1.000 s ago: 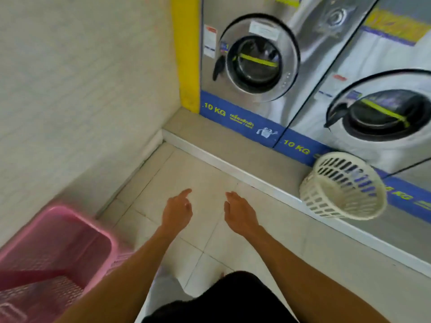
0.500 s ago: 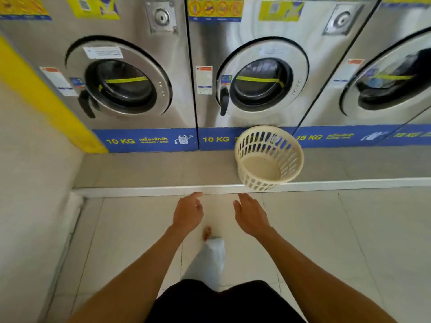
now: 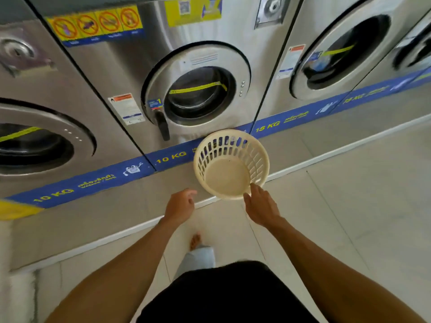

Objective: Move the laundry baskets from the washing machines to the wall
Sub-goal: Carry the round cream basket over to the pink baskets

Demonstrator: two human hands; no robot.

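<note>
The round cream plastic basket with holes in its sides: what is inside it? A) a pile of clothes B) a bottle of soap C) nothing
C: the round cream plastic basket shows its bare bottom, with nothing lying in it, while the right hand touches its near rim.

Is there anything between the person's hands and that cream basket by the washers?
Nothing visible is in the way. The right hand has its fingertips at the near rim of the cream basket, and the left hand is just short of it, with only bare ledge between them.
</note>
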